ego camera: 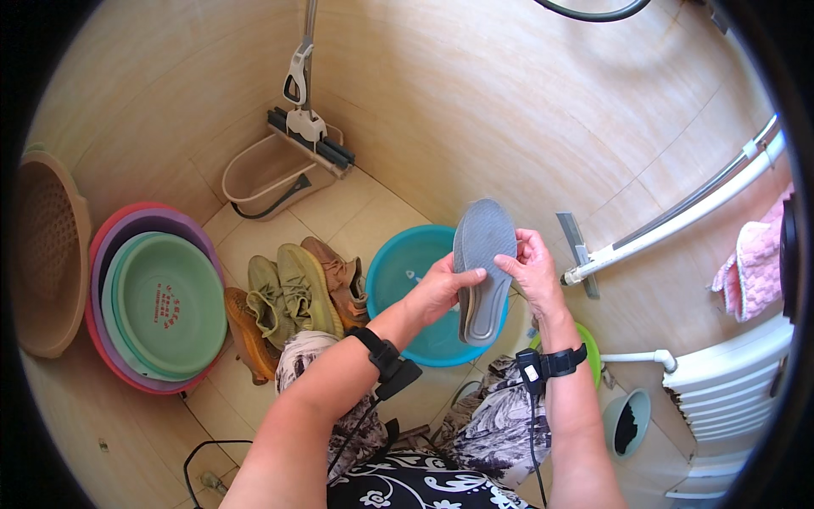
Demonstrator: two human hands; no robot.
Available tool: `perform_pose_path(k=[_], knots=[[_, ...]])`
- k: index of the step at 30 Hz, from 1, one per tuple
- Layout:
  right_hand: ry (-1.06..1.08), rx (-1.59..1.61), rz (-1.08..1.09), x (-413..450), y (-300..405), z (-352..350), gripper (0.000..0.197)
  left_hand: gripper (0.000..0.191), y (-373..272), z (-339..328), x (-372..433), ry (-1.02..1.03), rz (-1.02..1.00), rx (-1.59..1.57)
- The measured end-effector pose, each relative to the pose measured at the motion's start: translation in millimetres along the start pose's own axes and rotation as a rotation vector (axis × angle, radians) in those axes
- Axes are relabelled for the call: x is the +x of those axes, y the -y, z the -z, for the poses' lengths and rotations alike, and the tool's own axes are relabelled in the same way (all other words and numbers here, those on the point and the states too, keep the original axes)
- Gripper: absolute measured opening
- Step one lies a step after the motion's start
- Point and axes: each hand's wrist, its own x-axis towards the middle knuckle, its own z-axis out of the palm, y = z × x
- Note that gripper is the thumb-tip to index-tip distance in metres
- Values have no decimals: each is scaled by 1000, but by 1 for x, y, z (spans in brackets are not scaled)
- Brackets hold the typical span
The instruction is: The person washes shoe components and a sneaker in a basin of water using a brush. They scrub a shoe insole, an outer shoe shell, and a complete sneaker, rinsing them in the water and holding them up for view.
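Observation:
Both my hands grip a small stack of grey shoe insoles (488,238), held upright with the textured toe ends at the top. My left hand (443,286) clasps the left edge, its thumb across the front. On the right edge, my right hand (531,267) pinches the stack between thumb and fingers. Below the insoles stands a blue plastic basin (385,273), partly covered by them and by my left hand. To its left, two pairs of knit sneakers stand on the floor: olive-green sneakers (299,280) in the middle, with brown-orange sneakers (337,273) on either side.
Stacked basins (172,299) and a brown basin (51,254) lean at the left wall. A sponge mop (308,124) rests on a beige bucket (261,184). A squeegee (579,254), a green basin (590,356), a radiator (725,388) and a small tub (629,423) are on the right.

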Motion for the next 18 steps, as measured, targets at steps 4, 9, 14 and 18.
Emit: perform_pose_path(k=[4, 9, 14, 18], knots=[[13, -187, 90, -1, 9, -3, 45, 40, 3, -13, 5, -59, -93, -26], [188, -274, -88, 7, 27, 32, 30, 41, -3, -60, 20, -28, -220, -215], [104, -281, -125, -28, 60, 121, 32, 60, 25, -82, 25, -91, -24, 411], [-217, -142, -269, -111, 0, 207, 34, 55, 58, -75, 42, 73, 317, 278]])
